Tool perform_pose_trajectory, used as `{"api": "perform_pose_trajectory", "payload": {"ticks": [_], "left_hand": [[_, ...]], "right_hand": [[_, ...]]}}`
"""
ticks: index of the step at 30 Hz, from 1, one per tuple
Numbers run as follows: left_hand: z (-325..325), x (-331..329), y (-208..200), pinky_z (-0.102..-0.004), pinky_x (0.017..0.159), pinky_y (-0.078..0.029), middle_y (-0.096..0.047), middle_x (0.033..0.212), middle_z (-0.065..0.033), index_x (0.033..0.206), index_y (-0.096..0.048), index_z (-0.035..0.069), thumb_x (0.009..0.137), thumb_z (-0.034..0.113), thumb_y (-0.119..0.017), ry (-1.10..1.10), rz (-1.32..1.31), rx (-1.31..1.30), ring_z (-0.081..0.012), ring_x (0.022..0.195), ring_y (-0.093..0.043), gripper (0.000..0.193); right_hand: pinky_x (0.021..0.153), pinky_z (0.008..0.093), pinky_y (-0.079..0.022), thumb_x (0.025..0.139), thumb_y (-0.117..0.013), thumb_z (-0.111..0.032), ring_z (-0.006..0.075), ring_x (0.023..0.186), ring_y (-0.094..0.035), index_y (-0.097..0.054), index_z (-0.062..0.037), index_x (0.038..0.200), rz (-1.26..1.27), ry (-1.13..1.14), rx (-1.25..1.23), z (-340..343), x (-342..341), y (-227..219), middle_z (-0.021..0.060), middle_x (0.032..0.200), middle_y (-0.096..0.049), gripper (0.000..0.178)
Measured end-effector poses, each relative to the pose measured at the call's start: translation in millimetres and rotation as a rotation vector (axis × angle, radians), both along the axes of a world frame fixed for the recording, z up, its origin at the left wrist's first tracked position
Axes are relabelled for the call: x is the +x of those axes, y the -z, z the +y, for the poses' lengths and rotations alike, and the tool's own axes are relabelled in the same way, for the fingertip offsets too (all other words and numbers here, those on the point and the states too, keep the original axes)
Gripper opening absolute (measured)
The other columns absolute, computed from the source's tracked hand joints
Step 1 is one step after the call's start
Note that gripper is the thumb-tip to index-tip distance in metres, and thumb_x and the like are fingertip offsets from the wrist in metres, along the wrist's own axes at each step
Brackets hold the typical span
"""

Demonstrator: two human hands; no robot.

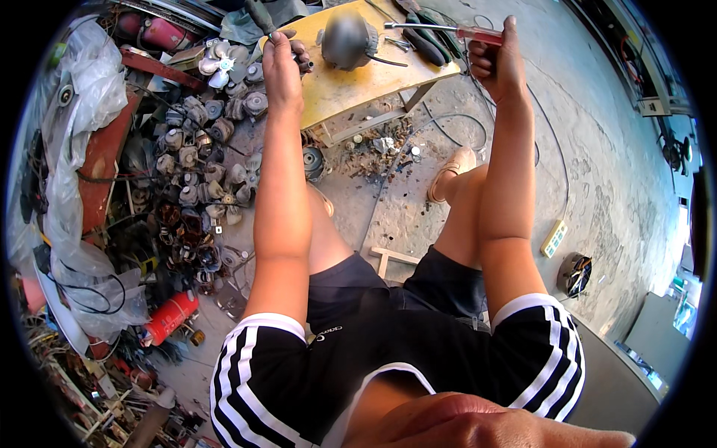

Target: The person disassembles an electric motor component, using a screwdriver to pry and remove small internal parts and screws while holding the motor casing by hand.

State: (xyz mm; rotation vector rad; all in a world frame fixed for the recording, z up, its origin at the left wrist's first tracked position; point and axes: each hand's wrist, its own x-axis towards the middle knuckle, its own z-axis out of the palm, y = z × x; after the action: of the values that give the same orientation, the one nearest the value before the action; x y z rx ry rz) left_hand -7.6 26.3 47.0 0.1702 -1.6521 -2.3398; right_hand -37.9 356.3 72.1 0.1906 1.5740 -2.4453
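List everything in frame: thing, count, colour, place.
low wooden work table: one, yellowish, top centre
round dark grey motor housing: one, on the table
red-handled screwdriver: one, metal shaft, in the right hand's grip above the table
hand tools with dark green grips: a few, on the table's right end
small grey fan motors: many, heaped on the floor at left
white plastic fan blade: one, top of the heap
red gas cylinder: one, lying on the floor, lower left
pale power strip: one, on the concrete at right
left hand: on the table's left edge, fingers around a small dark part
right hand: closed on the screwdriver
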Motion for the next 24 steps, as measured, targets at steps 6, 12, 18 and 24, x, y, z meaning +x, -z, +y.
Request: {"api": "perform_pose_trajectory", "payload": {"ticks": [6,12,18,24], "left_hand": [[-4.9,0.8,1.4,-0.0237,0.055,-0.039,-0.047,0.078,0.0003,0.1,-0.051,0.007,0.094,0.023,-0.059,-0.034,0.001,-0.01,-0.0086,0.067,-0.044,0.02],[4.5,1.5,-0.1,-0.021,0.049,-0.037,-0.047,0.078,0.001,0.097,-0.05,0.007,0.092,0.027,-0.063,0.006,-0.028,-0.05,-0.0063,0.065,-0.044,0.024],[9.0,0.4,1.1,-0.0212,0.05,-0.036,-0.049,0.08,0.0016,0.099,-0.052,0.008,0.092,0.028,-0.062,-0.018,-0.061,0.005,-0.0063,0.066,-0.044,0.023],[-5.4,-10.5,10.3,-0.0258,0.058,-0.042,-0.055,0.083,-0.0034,0.097,-0.055,0.006,0.094,0.024,-0.057,0.062,-0.086,0.417,-0.012,0.073,-0.052,0.018]], "right_hand": [[0.039,0.0135,-0.029,0.088,-0.065,-0.044,0.0014,0.05,-0.039,-0.055,-0.0088,0.089,-0.088,0.282,0.041,-24.3,6.7,18.1,-0.0005,0.067,-0.052,0.037],[0.039,0.0157,-0.028,0.095,-0.055,-0.038,0.0035,0.051,-0.036,-0.054,-0.0056,0.09,-0.219,0.278,-0.188,-20.8,12.6,44.5,0.0011,0.069,-0.052,0.033],[0.039,0.0152,-0.028,0.098,-0.051,-0.033,0.0034,0.052,-0.036,-0.051,-0.0039,0.094,-0.313,0.204,-0.245,-26.3,17.6,54.5,0.0005,0.069,-0.049,0.03],[0.038,0.0133,-0.027,0.099,-0.049,-0.033,0.0018,0.052,-0.036,-0.053,-0.0012,0.099,-0.383,0.093,-0.371,-24.9,18.9,67.2,-0.0015,0.069,-0.047,0.033]]}}
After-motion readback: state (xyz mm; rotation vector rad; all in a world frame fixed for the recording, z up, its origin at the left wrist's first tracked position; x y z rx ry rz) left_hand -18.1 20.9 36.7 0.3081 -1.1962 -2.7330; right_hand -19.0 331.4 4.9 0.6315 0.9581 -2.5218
